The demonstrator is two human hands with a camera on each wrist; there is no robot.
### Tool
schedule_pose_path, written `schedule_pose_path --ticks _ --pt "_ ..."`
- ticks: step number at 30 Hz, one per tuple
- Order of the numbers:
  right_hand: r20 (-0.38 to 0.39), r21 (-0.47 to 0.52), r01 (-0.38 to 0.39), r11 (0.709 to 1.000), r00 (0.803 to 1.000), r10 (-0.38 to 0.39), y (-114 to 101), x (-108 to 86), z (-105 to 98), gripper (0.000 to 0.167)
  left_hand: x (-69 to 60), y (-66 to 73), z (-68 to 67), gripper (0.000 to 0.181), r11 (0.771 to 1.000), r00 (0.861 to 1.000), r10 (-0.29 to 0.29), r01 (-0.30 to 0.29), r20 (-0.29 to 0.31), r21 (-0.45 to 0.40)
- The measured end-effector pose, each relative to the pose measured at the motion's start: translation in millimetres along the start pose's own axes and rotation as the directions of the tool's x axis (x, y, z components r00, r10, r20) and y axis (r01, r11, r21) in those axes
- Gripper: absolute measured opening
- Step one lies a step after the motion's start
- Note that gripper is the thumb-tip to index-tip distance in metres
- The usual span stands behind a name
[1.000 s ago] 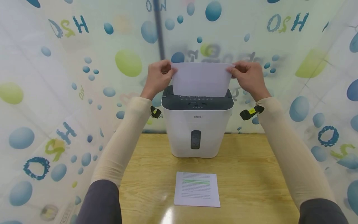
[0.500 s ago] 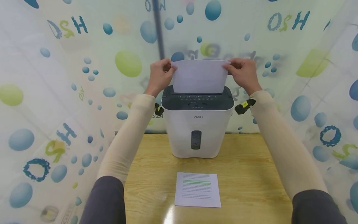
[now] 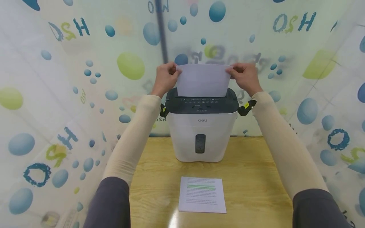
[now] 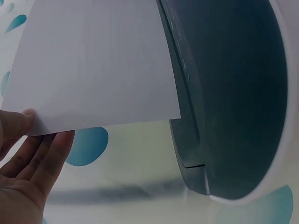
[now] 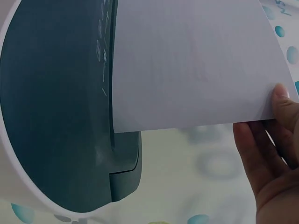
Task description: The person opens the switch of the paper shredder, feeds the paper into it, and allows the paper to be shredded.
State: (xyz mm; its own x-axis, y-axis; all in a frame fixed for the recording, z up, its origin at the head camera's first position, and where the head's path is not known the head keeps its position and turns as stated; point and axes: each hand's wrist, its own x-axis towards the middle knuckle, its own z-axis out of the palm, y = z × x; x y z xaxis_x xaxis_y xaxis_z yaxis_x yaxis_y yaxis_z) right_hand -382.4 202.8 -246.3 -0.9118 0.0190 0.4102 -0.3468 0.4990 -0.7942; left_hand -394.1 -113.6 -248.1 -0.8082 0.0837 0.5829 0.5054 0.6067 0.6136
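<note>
In the head view, the left hand (image 3: 165, 79) pinches the white sheet (image 3: 203, 80) by its ten-o'clock corner and the right hand (image 3: 246, 77) pinches it at two o'clock, thumbs on the near face. The sheet spans between them at the twelve o'clock of the deli shredder (image 3: 185, 136), its lower edge at the slot, though I cannot tell whether it has entered. At the shredder's six o'clock, a printed page (image 3: 202, 199) with green-highlighted lines lies on the wooden table (image 3: 251, 177).
</note>
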Motion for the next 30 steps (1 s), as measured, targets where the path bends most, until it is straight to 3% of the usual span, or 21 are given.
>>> schedule_pose_path --ticks 17,30 --pt "0.015 -0.023 -0.041 0.999 0.999 0.041 10 -1.5 7 0.041 0.7 -8.2 2.9 0.014 1.000 0.999 0.021 -0.021 0.028 0.003" --pt "0.057 -0.080 -0.045 0.996 0.997 0.049 18 -3.8 8 0.039 -4.5 -8.7 4.1 0.022 0.997 0.994 -0.051 0.045 0.100 0.055"
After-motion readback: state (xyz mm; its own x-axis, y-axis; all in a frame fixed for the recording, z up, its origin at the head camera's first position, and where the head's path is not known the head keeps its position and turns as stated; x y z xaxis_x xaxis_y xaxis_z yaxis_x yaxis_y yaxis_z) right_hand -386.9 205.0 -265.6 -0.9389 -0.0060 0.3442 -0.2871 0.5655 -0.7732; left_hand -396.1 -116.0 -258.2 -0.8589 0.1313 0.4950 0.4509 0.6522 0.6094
